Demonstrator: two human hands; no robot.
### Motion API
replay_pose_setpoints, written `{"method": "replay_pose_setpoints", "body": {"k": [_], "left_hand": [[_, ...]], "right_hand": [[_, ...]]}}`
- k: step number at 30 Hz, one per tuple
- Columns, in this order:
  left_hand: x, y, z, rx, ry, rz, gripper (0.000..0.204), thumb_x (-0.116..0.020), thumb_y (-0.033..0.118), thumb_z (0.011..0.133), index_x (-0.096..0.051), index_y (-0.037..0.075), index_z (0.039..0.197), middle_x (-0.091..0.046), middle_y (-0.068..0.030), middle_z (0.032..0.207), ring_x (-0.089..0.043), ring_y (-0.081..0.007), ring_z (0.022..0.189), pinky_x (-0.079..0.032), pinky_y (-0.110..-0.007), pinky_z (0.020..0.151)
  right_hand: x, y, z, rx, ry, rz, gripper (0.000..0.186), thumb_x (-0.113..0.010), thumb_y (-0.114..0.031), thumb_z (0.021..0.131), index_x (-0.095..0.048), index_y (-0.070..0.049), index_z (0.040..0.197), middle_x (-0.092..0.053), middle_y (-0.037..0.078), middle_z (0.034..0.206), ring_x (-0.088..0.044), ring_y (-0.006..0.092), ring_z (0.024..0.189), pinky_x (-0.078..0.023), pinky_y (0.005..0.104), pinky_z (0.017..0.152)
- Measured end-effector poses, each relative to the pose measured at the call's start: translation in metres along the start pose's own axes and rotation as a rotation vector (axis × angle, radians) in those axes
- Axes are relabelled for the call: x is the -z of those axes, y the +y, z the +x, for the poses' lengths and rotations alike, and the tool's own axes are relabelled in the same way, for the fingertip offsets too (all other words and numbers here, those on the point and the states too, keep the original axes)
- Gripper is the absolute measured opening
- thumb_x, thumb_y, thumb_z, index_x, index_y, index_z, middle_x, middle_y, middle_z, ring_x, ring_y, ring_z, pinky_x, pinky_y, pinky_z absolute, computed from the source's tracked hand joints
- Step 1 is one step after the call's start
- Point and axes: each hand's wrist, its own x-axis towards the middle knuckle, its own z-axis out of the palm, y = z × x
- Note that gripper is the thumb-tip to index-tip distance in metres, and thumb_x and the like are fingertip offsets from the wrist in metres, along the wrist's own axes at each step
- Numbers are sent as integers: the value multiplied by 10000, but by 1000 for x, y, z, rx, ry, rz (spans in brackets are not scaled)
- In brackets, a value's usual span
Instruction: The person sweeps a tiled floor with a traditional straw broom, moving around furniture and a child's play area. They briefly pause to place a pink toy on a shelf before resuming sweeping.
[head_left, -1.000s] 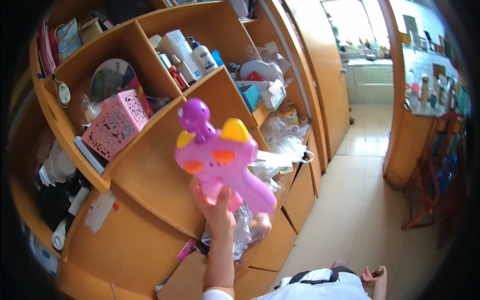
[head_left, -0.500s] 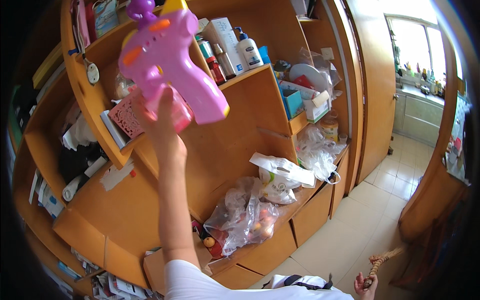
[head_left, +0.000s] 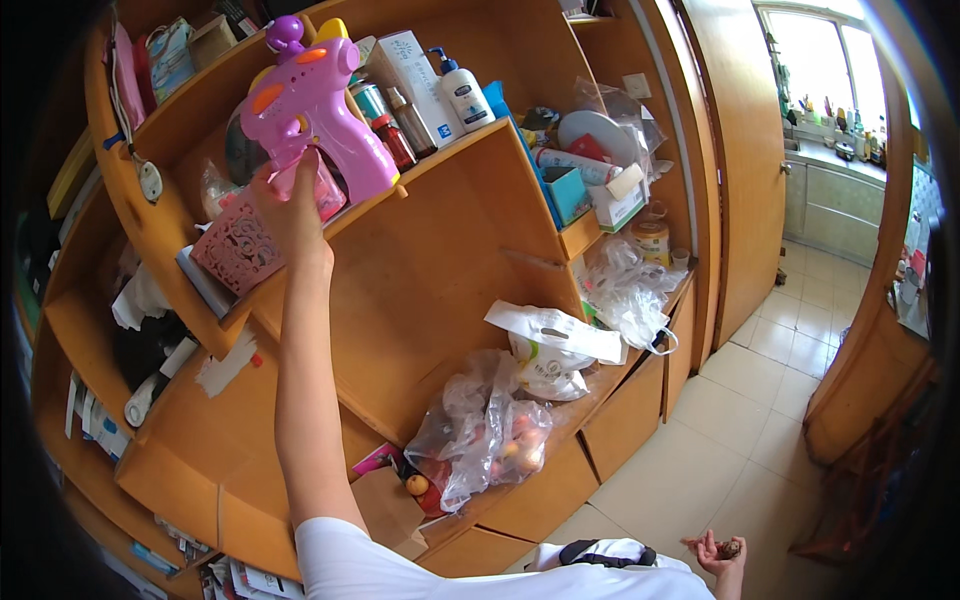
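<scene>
Pink basket (head_left: pixel 238 252): partly hidden behind left hand (head_left: pixel 292 212). Brown thing (head_left: pixel 738 547) in right hand (head_left: pixel 716 553): partly covered, kind unclear. Items (head_left: pixel 832 115) below window (head_left: pixel 798 58): too small to tell.

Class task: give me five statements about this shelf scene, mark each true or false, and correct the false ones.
1. The left hand holds a pink toy gun. True.
2. The white pump bottle lies on its side. False: the white pump bottle stands upright on a shelf.
3. The pink lattice basket is left of the white pump bottle. True.
4. The right hand is empty. False: the right hand holds a brown object, partly hidden.
5. The clear bag with round reddish items lies left of the white plastic bag. True.
</scene>
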Motion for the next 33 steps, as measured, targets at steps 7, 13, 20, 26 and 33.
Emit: {"method": "replay_pose_setpoints", "body": {"k": [7, 13, 20, 26, 33], "left_hand": [[7, -57, 14, -26, 79, 118, 539, -701, 229, 760, -407, -19, 1137, -472, -116, 1101, -515, -195, 987, -443, -316, 864], [-6, -76, 21, -167, 119, 468, 522, -677, 324, 785, -451, -39, 1085, -496, -181, 1118, -529, -277, 1016, -427, -351, 872], [12, -102, 47, -355, 93, 679, 507, -656, 329, 791, -522, -61, 1086, -540, -231, 1075, -526, -345, 1010, -423, -390, 856], [-3, -111, 43, -244, 124, 917, 456, -613, 295, 819, -505, -36, 1113, -507, -221, 1106, -507, -358, 1026, -435, -419, 849], [-10, -90, 22, -638, 281, 1218, 335, -565, 194, 853, -496, -9, 1110, -455, -203, 1177, -476, -372, 1029, -404, -443, 868]], "right_hand": [[8, 33, -70, 67, -142, 66, 115, -513, 17, 732, -467, -76, 783, -527, 204, 1087, -471, 353, 1156, -449, 537, 883], [49, -7, -25, 183, -47, -6, 229, -568, -143, 626, -386, -106, 762, -582, 151, 1058, -529, 306, 1005, -453, 437, 842], [43, -38, -3, 201, 28, -16, 297, -640, -307, 568, -434, -128, 684, -663, 78, 982, -571, 233, 929, -429, 369, 847], [53, -44, -13, 200, -35, -27, 268, -618, -329, 561, -442, -142, 637, -678, 72, 928, -583, 200, 891, -444, 337, 817], [45, -34, -14, 115, -57, -29, 312, -620, -339, 573, -452, -136, 740, -668, 68, 975, -574, 218, 898, -443, 347, 823]]}}
